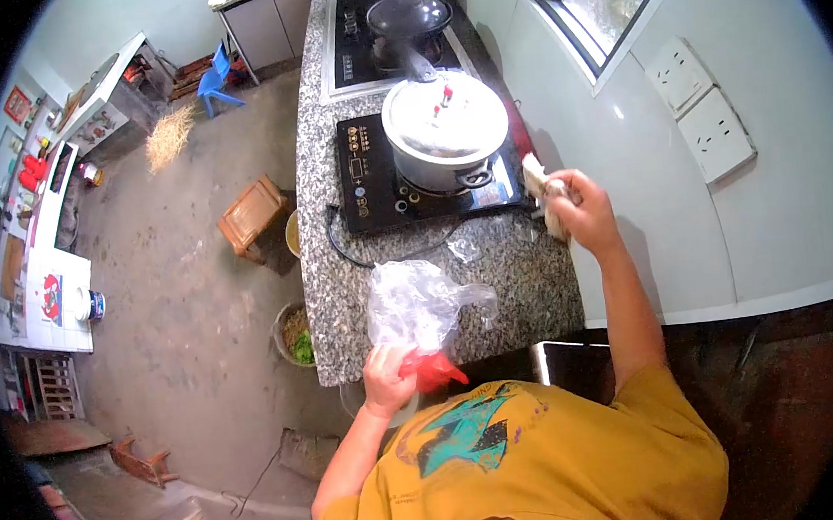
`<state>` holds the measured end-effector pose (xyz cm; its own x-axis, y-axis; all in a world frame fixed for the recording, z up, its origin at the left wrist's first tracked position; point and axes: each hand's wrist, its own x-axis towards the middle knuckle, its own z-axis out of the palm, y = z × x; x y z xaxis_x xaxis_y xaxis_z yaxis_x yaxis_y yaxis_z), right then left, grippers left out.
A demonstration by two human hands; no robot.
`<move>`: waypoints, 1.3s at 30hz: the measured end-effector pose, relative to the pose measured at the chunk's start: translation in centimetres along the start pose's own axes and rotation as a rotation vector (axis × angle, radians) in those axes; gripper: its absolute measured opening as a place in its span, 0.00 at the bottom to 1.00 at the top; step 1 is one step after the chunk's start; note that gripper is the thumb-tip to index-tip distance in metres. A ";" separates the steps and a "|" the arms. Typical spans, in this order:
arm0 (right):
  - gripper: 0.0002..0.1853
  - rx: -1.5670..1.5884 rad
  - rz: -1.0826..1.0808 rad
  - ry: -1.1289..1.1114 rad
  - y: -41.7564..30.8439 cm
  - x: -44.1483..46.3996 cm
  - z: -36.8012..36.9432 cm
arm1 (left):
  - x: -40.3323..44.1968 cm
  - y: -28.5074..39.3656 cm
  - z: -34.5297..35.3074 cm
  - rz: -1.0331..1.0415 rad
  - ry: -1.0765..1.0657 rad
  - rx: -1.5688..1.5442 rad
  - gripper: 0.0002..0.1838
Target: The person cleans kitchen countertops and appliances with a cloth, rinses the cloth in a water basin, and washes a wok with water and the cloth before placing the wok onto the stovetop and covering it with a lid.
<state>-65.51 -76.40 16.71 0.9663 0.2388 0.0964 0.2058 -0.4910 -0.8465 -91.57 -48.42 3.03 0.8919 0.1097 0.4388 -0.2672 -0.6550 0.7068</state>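
Note:
My left hand (388,378) is closed at the counter's front edge, gripping a crumpled clear plastic bag (410,304). A red plastic bag (438,371) hangs against the same hand. My right hand (582,215) is closed on a crumpled off-white cloth (539,182), close to the wall at the right edge of the counter. Just left of the cloth, a black induction cooker (365,181) lies on the speckled granite counter (535,295). On it stands a light-coloured pot (427,172), covered by a shiny metal lid (460,126).
Behind the pot, a dark frying pan (409,15) sits on a built-in stove (348,42). A black cord (359,261) curves along the counter. Left on the floor are a wooden stool (251,214), a blue chair (216,84) and a bucket with greens (282,339). Wall sockets (717,135) are at right.

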 end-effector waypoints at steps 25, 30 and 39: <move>0.08 -0.314 -0.311 -0.203 9.7 1.3 12.2 | -10.0 -2.2 -11.7 -0.707 0.712 -0.427 0.09; 0.22 -0.310 -0.222 -0.577 12.7 1.4 16.8 | -10.8 -0.8 -11.9 -0.707 0.669 -0.441 0.08; 0.06 -0.179 -0.429 -0.519 16.3 -18.8 9.7 | -14.1 -1.3 -12.1 -0.648 0.568 -0.484 0.08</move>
<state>-81.79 -80.78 -3.97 0.6037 0.7905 0.1027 0.6184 -0.3831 -0.6862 -108.19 -40.07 2.58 0.6448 0.7643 -0.0011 -0.0225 0.0205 0.9995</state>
